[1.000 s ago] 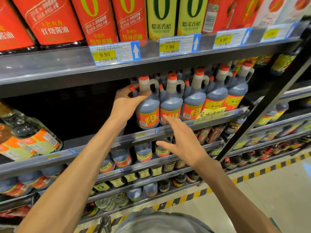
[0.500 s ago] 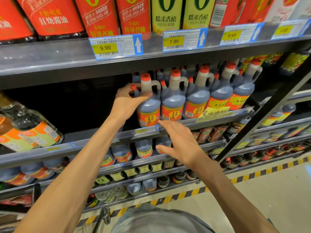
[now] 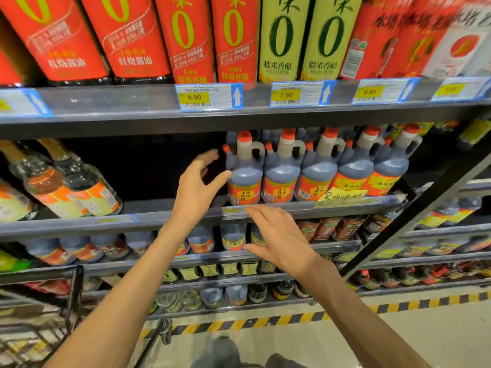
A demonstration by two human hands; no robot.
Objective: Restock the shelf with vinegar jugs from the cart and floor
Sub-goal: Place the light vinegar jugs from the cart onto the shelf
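At the far left of the middle shelf (image 3: 164, 216), clear bottles with orange labels (image 3: 77, 187) lean on their sides, and a dark gap separates them from the stock to the right. The left hand (image 3: 198, 187) reaches into that gap with fingers spread wide, holding nothing; its thumb touches the side of the leftmost vinegar jug (image 3: 244, 176), while the other fingers stand apart from it. That jug stands upright at the shelf's front edge, first in a row of 5 dark, red-capped jugs with orange labels. Below the row, the right hand (image 3: 281, 240) hovers in front of the shelf lip, palm down, fingers loosely splayed and empty. A yellow handwritten sign (image 3: 342, 195) leans against the jugs further right.
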